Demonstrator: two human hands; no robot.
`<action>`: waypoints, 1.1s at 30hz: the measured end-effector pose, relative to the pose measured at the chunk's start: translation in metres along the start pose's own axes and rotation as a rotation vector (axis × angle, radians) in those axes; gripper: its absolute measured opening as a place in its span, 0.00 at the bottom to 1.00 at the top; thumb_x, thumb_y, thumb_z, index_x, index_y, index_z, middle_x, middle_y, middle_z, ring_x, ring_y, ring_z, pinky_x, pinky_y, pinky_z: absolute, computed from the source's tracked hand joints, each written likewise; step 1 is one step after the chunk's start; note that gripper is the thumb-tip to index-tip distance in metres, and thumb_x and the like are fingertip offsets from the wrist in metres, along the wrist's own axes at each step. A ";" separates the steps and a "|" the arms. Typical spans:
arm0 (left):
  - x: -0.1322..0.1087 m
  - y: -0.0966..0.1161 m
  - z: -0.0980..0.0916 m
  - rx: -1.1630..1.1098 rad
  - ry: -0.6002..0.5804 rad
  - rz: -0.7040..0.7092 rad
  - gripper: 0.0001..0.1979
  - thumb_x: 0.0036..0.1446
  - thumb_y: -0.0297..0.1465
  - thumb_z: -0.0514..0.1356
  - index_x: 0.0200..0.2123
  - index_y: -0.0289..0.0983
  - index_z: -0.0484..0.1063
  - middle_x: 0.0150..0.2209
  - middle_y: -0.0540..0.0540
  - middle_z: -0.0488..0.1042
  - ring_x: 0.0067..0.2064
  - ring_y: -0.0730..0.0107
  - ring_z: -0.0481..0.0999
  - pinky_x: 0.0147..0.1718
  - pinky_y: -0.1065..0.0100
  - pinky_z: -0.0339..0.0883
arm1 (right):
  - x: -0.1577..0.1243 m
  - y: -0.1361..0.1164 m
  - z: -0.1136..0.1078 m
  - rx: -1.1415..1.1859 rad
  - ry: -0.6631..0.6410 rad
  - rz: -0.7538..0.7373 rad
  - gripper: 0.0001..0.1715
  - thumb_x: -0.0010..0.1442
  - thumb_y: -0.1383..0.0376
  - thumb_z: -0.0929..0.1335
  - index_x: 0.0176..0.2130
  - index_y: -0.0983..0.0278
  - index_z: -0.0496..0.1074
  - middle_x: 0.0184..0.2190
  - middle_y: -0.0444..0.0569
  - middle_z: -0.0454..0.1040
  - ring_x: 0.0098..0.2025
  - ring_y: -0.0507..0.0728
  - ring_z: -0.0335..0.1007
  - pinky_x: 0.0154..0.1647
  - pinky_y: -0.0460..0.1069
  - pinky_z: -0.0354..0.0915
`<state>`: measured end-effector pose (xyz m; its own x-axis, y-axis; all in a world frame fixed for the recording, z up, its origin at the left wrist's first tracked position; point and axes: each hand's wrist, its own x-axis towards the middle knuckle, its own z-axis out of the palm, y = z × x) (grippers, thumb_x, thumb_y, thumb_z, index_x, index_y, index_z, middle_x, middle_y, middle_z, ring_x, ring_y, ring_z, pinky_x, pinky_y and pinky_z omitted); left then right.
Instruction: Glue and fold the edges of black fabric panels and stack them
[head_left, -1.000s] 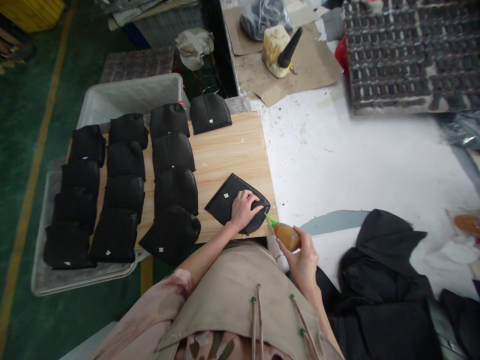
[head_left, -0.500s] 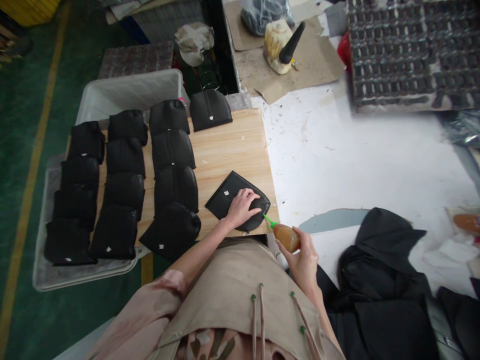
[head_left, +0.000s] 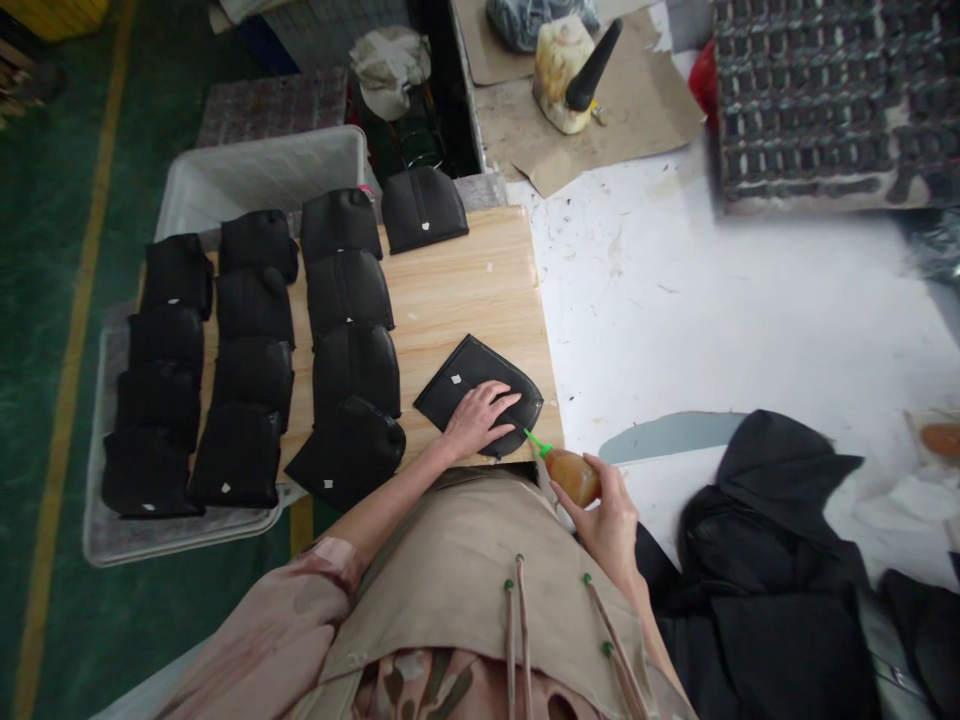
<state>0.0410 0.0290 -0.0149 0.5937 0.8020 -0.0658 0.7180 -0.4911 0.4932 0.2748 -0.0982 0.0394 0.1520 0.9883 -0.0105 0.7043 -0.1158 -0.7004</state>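
Left hand (head_left: 476, 420): laid flat, fingers extended and grasping nothing, on top of the black pouch (head_left: 474, 365) at the board's (head_left: 465, 290) near right corner. Right hand (head_left: 609, 512): gripping the bottle (head_left: 575, 478) just off that corner, nozzle (head_left: 538, 444) at the pouch's edge.

Workshop — yellow floor line (head_left: 79, 300), crate (head_left: 262, 172)

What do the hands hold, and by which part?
The right hand grips the amber bottle by its body, behind the green nozzle; the left hand rests on a black piece.
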 end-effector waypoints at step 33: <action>-0.030 0.001 -0.013 -0.199 -0.105 0.103 0.09 0.58 0.37 0.64 0.40 0.40 0.77 0.54 0.42 0.70 0.62 0.54 0.64 0.62 0.49 0.58 | -0.012 0.001 0.003 0.000 -0.026 0.024 0.26 0.61 0.49 0.68 0.52 0.62 0.67 0.42 0.51 0.74 0.37 0.59 0.74 0.35 0.51 0.71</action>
<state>0.0194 0.0088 -0.0008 0.7019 0.7064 -0.0908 0.5724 -0.4836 0.6622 0.2718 -0.1098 0.0366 0.1511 0.9875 -0.0458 0.7005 -0.1396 -0.6998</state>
